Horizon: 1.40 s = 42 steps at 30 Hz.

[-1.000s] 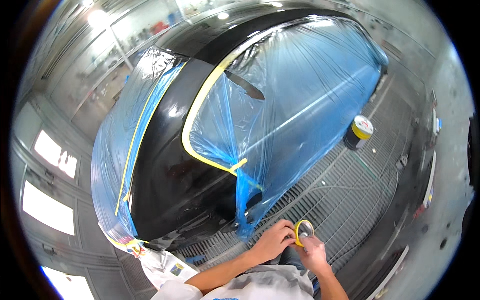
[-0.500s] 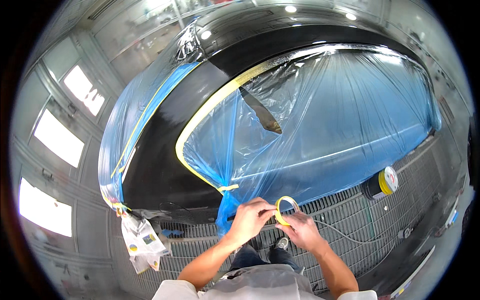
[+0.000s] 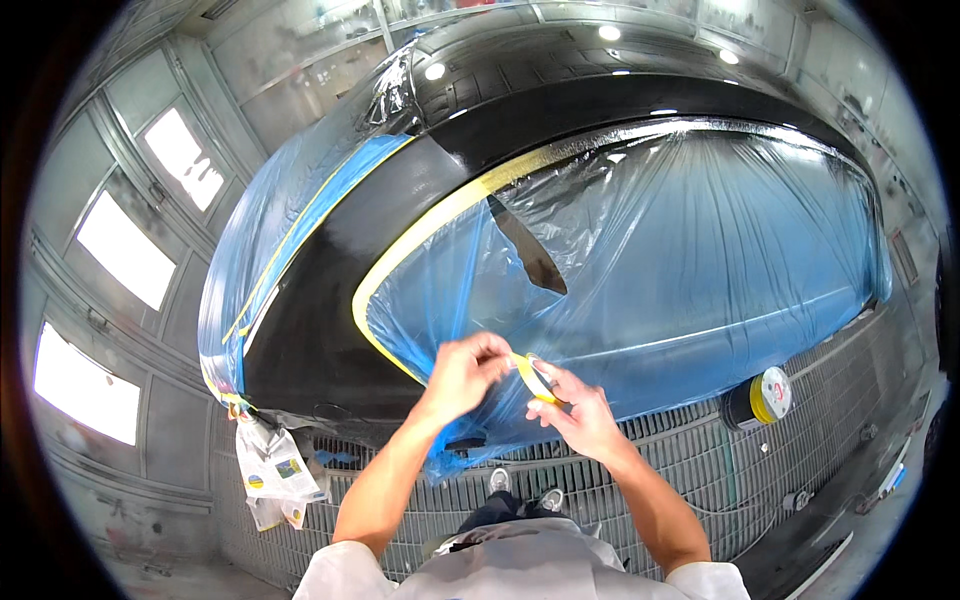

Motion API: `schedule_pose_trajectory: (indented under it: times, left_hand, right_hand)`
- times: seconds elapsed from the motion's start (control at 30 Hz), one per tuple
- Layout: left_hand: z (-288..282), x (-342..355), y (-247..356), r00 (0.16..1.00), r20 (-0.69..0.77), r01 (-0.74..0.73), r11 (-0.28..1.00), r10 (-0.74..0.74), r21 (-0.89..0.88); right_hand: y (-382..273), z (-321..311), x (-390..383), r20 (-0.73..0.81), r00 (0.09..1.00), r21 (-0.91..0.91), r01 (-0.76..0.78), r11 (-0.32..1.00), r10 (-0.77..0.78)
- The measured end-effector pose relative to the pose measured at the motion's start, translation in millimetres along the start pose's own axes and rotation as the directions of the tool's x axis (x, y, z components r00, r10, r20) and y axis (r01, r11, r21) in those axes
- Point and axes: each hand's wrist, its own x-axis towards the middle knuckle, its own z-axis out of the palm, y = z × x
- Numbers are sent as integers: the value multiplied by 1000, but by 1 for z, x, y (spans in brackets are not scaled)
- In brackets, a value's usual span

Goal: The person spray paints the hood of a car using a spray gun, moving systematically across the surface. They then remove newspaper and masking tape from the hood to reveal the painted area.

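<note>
A roll of yellow masking tape (image 3: 538, 382) is gripped between the thumb and fingers of my right hand (image 3: 580, 410). My left hand (image 3: 465, 375) pinches the tape's loose end, with a short strip running across to the roll. Both hands are in front of blue masking film (image 3: 690, 270) that covers the side of a black car (image 3: 330, 260). Yellow tape (image 3: 362, 285) edges the film along the black body panel. A dark, pointed tear (image 3: 530, 250) shows in the film above my hands. Behind my left hand, the film hangs in gathered folds.
A black and yellow reel (image 3: 758, 400) stands on the floor grating (image 3: 640, 490) at the right, with a thin hose on the grating nearby. Printed paper (image 3: 272, 470) hangs at the car's lower left end. Bright windows (image 3: 125, 250) line the left wall.
Both hands have moved up and closer to the film, carrying the tape roll with them. The roll has turned more edge-on. My view has shifted, and my feet have moved.
</note>
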Motion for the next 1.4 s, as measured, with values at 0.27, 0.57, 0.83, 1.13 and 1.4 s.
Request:
schedule_pose_trajectory:
  times: [0.27, 0.57, 0.83, 1.13, 1.4]
  left_hand:
    - [-32, 75, 38, 764, -349, -308, 782, 542, 541]
    - [-38, 118, 50, 644, -366, -271, 647, 672, 712]
    - [-34, 132, 49, 636, -332, -276, 607, 697, 745]
    - [-22, 136, 42, 583, -457, -283, 695, 672, 660]
    - [4, 121, 10, 542, -205, -387, 458, 815, 800]
  right_hand:
    - [21, -16, 51, -128, 975, 75, -171, 982, 180]
    - [12, -17, 107, -230, 930, 330, -204, 922, 288]
    - [14, -19, 130, -353, 855, 259, -300, 918, 379]
    - [16, -28, 135, -419, 830, 222, -299, 928, 368]
    - [21, -32, 139, -381, 850, 248, -285, 926, 364]
